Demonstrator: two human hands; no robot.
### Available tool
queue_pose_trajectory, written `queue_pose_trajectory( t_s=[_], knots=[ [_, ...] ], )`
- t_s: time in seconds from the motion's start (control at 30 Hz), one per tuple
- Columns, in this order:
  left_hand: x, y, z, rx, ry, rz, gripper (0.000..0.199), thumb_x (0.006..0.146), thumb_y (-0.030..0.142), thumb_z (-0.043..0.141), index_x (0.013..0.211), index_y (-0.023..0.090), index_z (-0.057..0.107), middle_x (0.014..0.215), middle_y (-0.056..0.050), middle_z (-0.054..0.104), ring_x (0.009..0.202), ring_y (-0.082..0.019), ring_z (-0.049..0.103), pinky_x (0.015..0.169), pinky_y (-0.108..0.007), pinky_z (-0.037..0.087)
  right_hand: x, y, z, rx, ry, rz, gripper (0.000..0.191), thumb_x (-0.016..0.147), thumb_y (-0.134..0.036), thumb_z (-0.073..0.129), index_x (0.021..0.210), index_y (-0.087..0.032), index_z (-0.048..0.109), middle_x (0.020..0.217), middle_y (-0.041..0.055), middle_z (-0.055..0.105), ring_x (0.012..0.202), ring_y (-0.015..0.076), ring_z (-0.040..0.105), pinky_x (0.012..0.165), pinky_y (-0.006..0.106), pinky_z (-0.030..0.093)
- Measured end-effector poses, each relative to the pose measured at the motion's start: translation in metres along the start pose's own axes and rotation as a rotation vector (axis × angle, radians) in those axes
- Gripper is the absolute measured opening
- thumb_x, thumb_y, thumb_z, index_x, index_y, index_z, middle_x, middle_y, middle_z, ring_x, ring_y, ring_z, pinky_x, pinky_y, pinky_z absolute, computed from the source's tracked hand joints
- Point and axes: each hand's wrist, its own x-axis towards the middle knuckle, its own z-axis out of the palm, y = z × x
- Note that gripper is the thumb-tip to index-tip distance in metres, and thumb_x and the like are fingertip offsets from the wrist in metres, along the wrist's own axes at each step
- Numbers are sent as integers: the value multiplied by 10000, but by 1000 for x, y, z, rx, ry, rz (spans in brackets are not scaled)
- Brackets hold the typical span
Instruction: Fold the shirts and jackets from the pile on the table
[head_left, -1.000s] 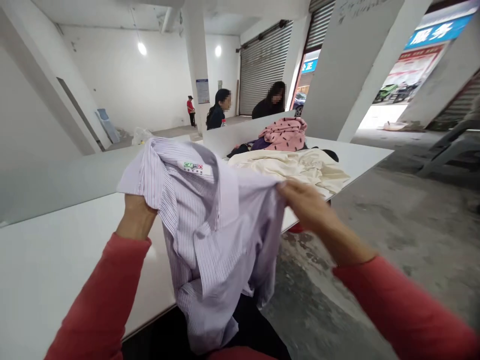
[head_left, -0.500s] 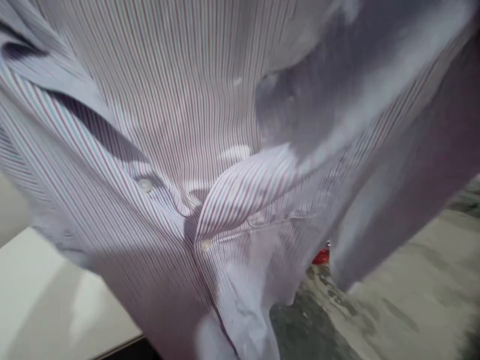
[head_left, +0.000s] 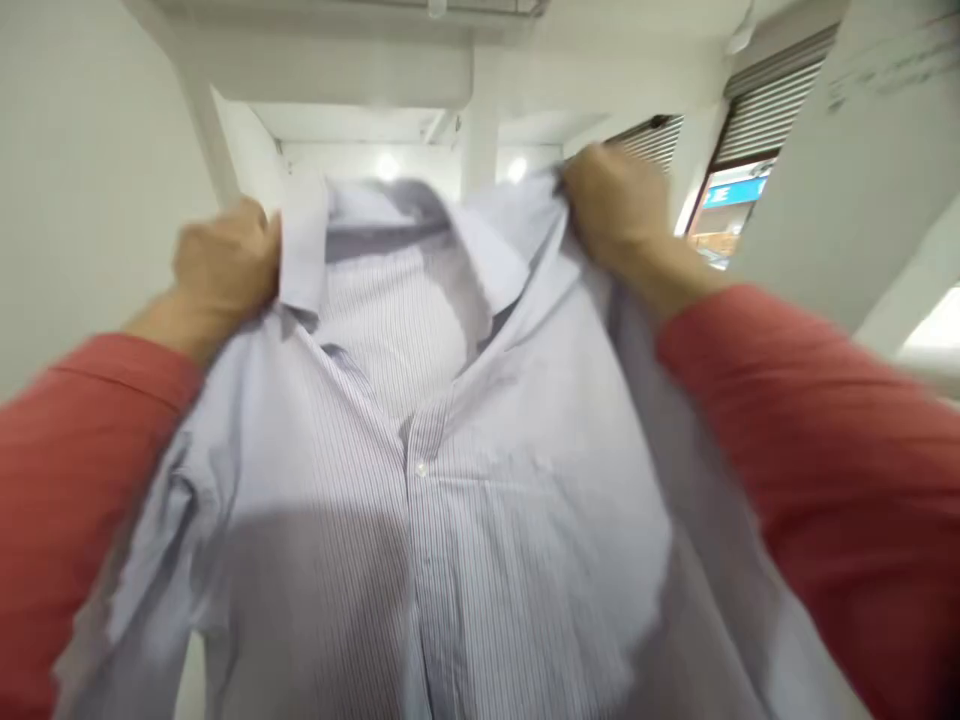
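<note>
Both arms are raised, the left hand (head_left: 225,268) at ten o'clock and the right hand (head_left: 616,205) at one o'clock, fingers curled shut on a striped shirt (head_left: 420,520) (it hangs down towards six o'clock)

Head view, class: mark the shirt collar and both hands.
Shirt collar (head_left: 304,245), head view, on its raised flap.
Left hand (head_left: 225,265), head view, on its back.
Right hand (head_left: 615,205), head view, on its back.

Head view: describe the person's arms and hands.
Both arms wear plain coral-red sleeves: the left sleeve and right sleeve end short of the wrists. The left hand and right hand are bare, with no gloves or watch showing.
</note>
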Motion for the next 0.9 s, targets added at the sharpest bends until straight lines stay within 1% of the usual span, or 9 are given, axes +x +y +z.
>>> queue_pose_trajectory(
  t_s=[0.03,0.07,0.17,0.27,0.37,0.47,0.57,0.73,0.9],
  knots=[
    [-7,0,12,202,-152,40,338,876,213,277,1030,-53,417,1026,-135,464,1186,-432,274,834,-704,131,0,4,17,-258,26,-4,516,841,-236,113,842,59,536,1117,177,489,1083,232,449,718,331,338],
    [-14,-1,26,327,-281,28,324,881,214,279,1076,-18,395,1094,-154,440,1170,-405,325,855,-667,210,-3,9,38,-348,3,-1,417,864,-206,203,974,48,515,1095,196,505,1061,245,473,751,359,348],
    [-45,-10,78,447,-548,-137,323,856,188,303,1149,67,368,1207,-202,375,1120,-342,415,854,-500,380,-32,27,107,-429,-250,31,335,867,-116,292,1153,-44,451,1125,215,498,1055,274,480,788,390,388],
    [-92,-19,130,446,-709,-215,318,806,181,352,1089,70,445,1184,-237,413,1072,-341,446,808,-471,415,-91,42,168,-391,-508,8,361,854,-211,397,1192,-91,440,1190,193,476,1099,289,435,827,406,395],
    [-153,-20,170,367,-857,-175,347,827,269,310,1091,107,465,1198,-184,446,1095,-289,429,834,-421,407,-159,56,208,-332,-697,-28,419,867,-355,373,1240,-168,409,1301,119,401,1207,267,320,910,432,347],
    [-208,-21,191,281,-968,-133,459,834,407,285,1183,138,413,1280,-135,413,1186,-261,347,904,-408,358,-206,70,229,-272,-861,-49,511,873,-477,259,1288,-194,352,1372,86,310,1259,270,223,951,509,266],
    [-233,-27,203,247,-1011,-136,575,836,469,241,1291,123,299,1391,-126,275,1283,-269,191,988,-456,243,-216,84,241,-275,-892,-88,532,868,-506,217,1282,-203,357,1377,80,302,1254,271,223,948,530,247],
    [-223,-44,224,223,-1028,-147,620,838,492,206,1325,110,235,1421,-115,215,1299,-274,150,1008,-471,188,-194,101,262,-261,-910,-68,541,868,-515,195,1288,-208,342,1392,67,273,1262,267,209,963,514,251],
    [-209,-50,237,224,-1025,-158,608,843,485,187,1315,106,250,1414,-128,225,1296,-275,166,1000,-472,205,-182,95,272,-288,-907,5,517,880,-472,209,1283,-180,352,1371,95,299,1248,284,249,964,482,270]
  ],
)
